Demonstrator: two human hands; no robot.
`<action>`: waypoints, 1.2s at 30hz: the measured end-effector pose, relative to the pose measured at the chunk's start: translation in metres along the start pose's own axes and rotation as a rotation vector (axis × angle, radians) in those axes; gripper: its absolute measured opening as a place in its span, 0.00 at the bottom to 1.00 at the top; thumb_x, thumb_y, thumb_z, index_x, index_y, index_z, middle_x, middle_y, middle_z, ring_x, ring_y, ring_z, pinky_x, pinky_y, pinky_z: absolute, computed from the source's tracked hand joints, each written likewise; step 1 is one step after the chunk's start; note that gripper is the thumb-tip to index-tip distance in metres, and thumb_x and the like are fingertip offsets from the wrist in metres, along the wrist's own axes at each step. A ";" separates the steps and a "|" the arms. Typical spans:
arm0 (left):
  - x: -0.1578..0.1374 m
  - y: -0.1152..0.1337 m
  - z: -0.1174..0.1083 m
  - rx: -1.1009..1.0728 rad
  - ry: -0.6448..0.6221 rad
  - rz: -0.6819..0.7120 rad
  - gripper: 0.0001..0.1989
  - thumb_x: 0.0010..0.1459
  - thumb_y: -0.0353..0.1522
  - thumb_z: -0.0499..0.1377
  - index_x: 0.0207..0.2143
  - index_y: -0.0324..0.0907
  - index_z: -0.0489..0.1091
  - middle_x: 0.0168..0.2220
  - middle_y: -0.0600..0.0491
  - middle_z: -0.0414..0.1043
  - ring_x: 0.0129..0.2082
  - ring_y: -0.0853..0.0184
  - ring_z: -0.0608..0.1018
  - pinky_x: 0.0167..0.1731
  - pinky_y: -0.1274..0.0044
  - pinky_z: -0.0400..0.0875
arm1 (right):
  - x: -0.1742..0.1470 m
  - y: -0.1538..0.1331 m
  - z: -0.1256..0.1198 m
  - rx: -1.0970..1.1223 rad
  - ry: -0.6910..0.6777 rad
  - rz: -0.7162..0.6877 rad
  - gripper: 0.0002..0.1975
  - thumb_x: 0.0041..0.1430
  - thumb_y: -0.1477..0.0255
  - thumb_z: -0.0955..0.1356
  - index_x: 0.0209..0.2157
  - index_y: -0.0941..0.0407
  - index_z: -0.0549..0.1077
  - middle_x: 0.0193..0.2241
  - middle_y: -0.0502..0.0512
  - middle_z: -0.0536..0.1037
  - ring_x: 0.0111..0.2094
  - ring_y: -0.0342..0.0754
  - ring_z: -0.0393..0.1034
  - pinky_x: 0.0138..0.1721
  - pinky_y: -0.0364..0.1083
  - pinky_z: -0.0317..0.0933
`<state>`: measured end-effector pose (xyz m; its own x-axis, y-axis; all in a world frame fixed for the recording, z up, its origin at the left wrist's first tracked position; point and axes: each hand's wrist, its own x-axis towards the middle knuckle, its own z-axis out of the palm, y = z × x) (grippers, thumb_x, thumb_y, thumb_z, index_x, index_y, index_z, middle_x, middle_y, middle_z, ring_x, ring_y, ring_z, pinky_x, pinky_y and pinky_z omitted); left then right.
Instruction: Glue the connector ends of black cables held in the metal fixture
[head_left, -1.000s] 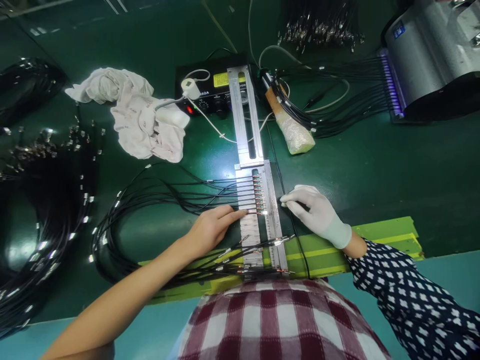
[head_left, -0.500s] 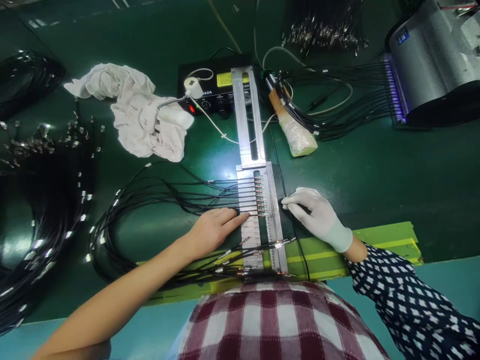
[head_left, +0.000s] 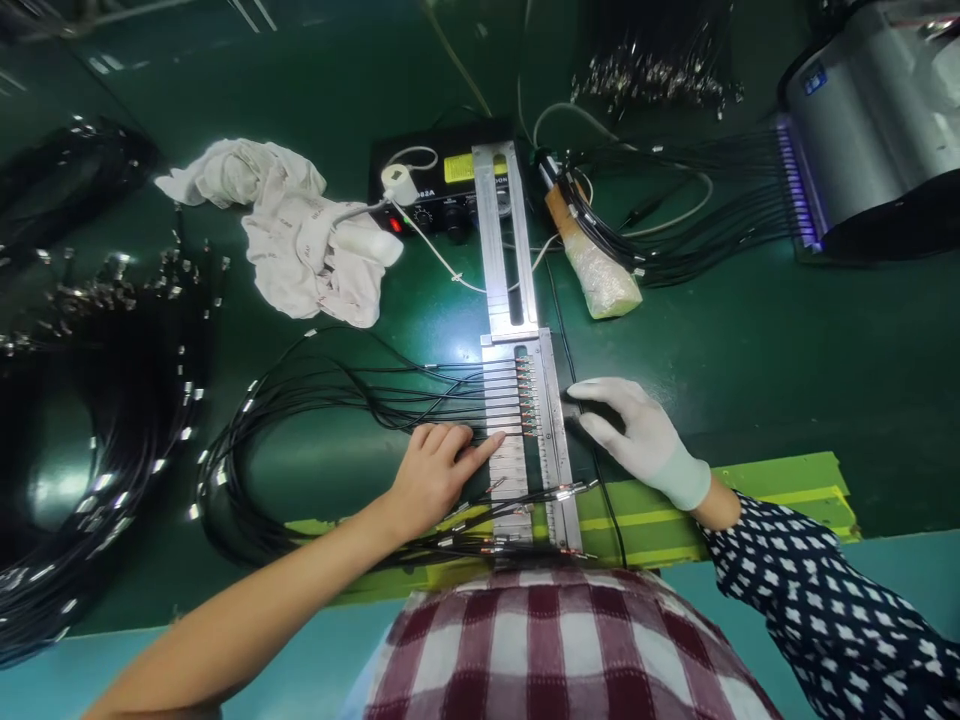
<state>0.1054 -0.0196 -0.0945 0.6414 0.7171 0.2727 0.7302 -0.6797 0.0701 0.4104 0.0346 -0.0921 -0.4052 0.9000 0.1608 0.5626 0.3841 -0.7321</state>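
On the metal jig [head_left: 510,470], left hand [head_left: 431,482] pins a cable [head_left: 517,434] under one outstretched finger, probably to keep it seated, while gloved right hand [head_left: 646,437] gapes beside the jig, seemingly empty.

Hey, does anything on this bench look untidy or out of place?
Mildly: a white cloth lies crumpled left of the black control box, and loose cables lie slantwise across the near end of the metal fixture, unlike the neat cable row beyond.
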 end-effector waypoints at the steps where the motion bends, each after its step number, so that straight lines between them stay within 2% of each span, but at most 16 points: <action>1: -0.001 0.001 0.001 -0.015 0.003 -0.009 0.21 0.65 0.24 0.50 0.58 0.42 0.68 0.39 0.47 0.67 0.39 0.62 0.67 0.39 0.70 0.59 | 0.000 -0.001 0.001 -0.019 -0.002 -0.015 0.13 0.66 0.68 0.65 0.51 0.51 0.71 0.50 0.55 0.76 0.52 0.55 0.69 0.54 0.57 0.61; 4: -0.002 0.000 0.001 -0.104 -0.011 -0.043 0.22 0.65 0.25 0.50 0.60 0.42 0.65 0.42 0.45 0.67 0.43 0.61 0.67 0.42 0.70 0.60 | 0.001 -0.005 0.005 -0.092 -0.002 -0.066 0.13 0.67 0.68 0.65 0.52 0.51 0.70 0.50 0.57 0.76 0.53 0.56 0.68 0.55 0.59 0.60; 8: -0.005 -0.002 -0.002 -0.221 -0.043 -0.058 0.23 0.66 0.24 0.49 0.62 0.43 0.60 0.44 0.46 0.69 0.45 0.63 0.69 0.44 0.70 0.60 | 0.004 -0.012 0.007 -0.131 -0.006 -0.076 0.11 0.68 0.69 0.64 0.50 0.52 0.72 0.43 0.58 0.77 0.48 0.56 0.71 0.52 0.57 0.61; 13: -0.002 -0.001 -0.001 -0.110 -0.022 -0.034 0.20 0.65 0.24 0.49 0.58 0.40 0.64 0.42 0.46 0.71 0.42 0.61 0.69 0.39 0.71 0.59 | 0.017 -0.019 0.010 -0.176 -0.076 0.022 0.14 0.66 0.71 0.65 0.52 0.54 0.71 0.31 0.51 0.77 0.35 0.51 0.72 0.45 0.52 0.60; 16: 0.008 0.000 0.000 -0.053 -0.034 -0.005 0.18 0.64 0.24 0.48 0.54 0.40 0.68 0.39 0.47 0.72 0.39 0.62 0.69 0.39 0.69 0.58 | 0.027 -0.021 0.013 -0.236 -0.117 0.070 0.16 0.66 0.70 0.65 0.55 0.55 0.70 0.27 0.48 0.76 0.31 0.50 0.70 0.43 0.50 0.58; 22: 0.018 0.005 0.005 -0.064 -0.039 0.065 0.18 0.66 0.26 0.48 0.57 0.39 0.66 0.36 0.49 0.72 0.37 0.63 0.68 0.37 0.70 0.58 | 0.035 -0.026 0.023 -0.312 -0.116 0.088 0.18 0.67 0.68 0.65 0.57 0.54 0.68 0.26 0.48 0.75 0.31 0.50 0.70 0.42 0.49 0.55; 26: 0.020 0.005 0.005 -0.071 -0.043 0.047 0.16 0.67 0.28 0.49 0.54 0.41 0.68 0.35 0.49 0.72 0.36 0.62 0.69 0.35 0.70 0.59 | 0.038 -0.031 0.034 -0.480 -0.058 0.090 0.19 0.67 0.64 0.64 0.57 0.54 0.69 0.31 0.55 0.78 0.34 0.55 0.70 0.44 0.52 0.52; 28: 0.026 0.004 0.004 -0.112 -0.003 0.017 0.16 0.66 0.28 0.48 0.52 0.43 0.69 0.39 0.48 0.73 0.39 0.62 0.71 0.37 0.69 0.62 | 0.039 -0.033 0.036 -0.532 -0.045 0.080 0.19 0.67 0.65 0.63 0.57 0.55 0.69 0.33 0.58 0.79 0.36 0.57 0.70 0.45 0.54 0.51; 30: 0.036 0.001 0.005 -0.151 0.027 -0.064 0.18 0.67 0.30 0.48 0.57 0.43 0.65 0.49 0.44 0.72 0.49 0.59 0.72 0.46 0.66 0.65 | 0.039 -0.035 0.037 -0.544 -0.043 0.062 0.18 0.68 0.66 0.61 0.56 0.55 0.69 0.34 0.59 0.79 0.37 0.57 0.69 0.47 0.55 0.50; 33: 0.050 -0.006 0.014 -0.165 -0.012 -0.182 0.30 0.68 0.40 0.50 0.68 0.39 0.48 0.66 0.38 0.57 0.66 0.52 0.61 0.61 0.59 0.59 | 0.041 -0.037 0.036 -0.553 -0.034 0.044 0.17 0.69 0.67 0.59 0.54 0.55 0.70 0.35 0.59 0.80 0.37 0.57 0.69 0.49 0.56 0.49; 34: 0.054 -0.009 0.018 -0.170 -0.039 -0.198 0.35 0.67 0.43 0.50 0.69 0.38 0.44 0.68 0.37 0.53 0.68 0.51 0.57 0.63 0.58 0.56 | 0.043 -0.037 0.036 -0.554 -0.034 0.044 0.16 0.69 0.68 0.59 0.53 0.55 0.70 0.35 0.59 0.80 0.37 0.57 0.69 0.50 0.56 0.49; 36: 0.059 -0.017 0.026 -0.180 -0.068 -0.214 0.38 0.66 0.47 0.50 0.70 0.37 0.43 0.70 0.38 0.48 0.70 0.51 0.54 0.65 0.58 0.54 | 0.050 -0.036 0.036 -0.550 -0.037 0.058 0.16 0.69 0.68 0.59 0.53 0.55 0.71 0.35 0.59 0.80 0.37 0.56 0.69 0.50 0.56 0.49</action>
<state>0.1371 0.0383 -0.1046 0.4958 0.8519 0.1684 0.8011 -0.5235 0.2899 0.3441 0.0587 -0.0815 -0.3818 0.9188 0.1001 0.8742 0.3942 -0.2834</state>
